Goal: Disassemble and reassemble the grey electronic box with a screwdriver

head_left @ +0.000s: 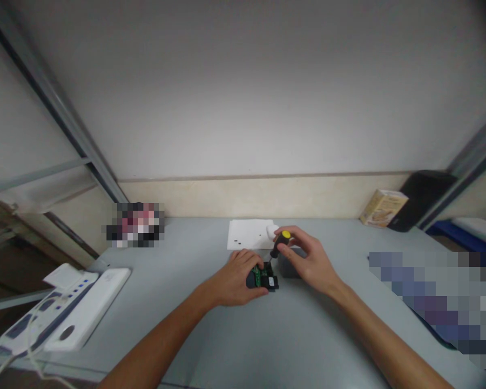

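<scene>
A small black device with a green circuit board (pixel 263 276) lies on the table, and my left hand (pixel 240 278) grips it from the left, fingers over its top edge and thumb along its bottom edge. My right hand (pixel 305 259) is closed on a screwdriver (pixel 281 243) with a black handle and yellow end cap. The screwdriver's shaft points down at the upper part of the device; its exact contact is too small to tell. Beside the device, a dark grey object (pixel 289 268) sits partly under my right hand.
Behind the hands, a white sheet (pixel 249 233) bears several tiny dark pieces, with a white object (pixel 271 232) at its right. A power strip (pixel 44 310) and white slab (pixel 93 310) occupy the left. A yellow box (pixel 384 208) leans near a black object (pixel 421 200) at back right.
</scene>
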Available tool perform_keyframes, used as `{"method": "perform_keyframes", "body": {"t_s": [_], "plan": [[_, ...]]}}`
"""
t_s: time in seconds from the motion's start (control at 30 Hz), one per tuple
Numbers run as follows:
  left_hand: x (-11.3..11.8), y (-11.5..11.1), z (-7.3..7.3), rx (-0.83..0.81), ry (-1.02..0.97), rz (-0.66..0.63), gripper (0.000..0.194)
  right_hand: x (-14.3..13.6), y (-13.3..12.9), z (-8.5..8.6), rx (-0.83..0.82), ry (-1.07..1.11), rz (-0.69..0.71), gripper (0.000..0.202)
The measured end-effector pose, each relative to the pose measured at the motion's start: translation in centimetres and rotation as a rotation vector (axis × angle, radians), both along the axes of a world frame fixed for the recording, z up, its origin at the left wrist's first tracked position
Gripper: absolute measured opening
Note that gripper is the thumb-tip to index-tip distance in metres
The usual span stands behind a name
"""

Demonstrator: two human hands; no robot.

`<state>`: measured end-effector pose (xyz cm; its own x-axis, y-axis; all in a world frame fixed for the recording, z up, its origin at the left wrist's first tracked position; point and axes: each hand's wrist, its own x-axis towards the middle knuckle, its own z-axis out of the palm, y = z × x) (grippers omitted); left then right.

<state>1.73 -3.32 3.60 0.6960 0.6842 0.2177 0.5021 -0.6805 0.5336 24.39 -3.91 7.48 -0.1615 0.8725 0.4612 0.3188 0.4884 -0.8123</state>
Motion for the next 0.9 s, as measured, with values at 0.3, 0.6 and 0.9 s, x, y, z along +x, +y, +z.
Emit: {"method": "perform_keyframes", "body": {"t_s": [0.3,0.6,0.9], "plan": [[0.0,0.0,0.2,0.023,-0.06,0.029,0.03,0.3,0.0,0.0,-0.022,0.094,0.008,0.024],[0.0,0.6,-0.6,0.083,-0.153,0.052,0.004,0.6,0.1,0.5,-0.035,0.278,-0.006,0.027],[0.1,1.0,-1.0,0.128,-0.194,0.08,0.006,0.7,0.2,0.6,-0.014,0.307,-0.003,0.026]]}}
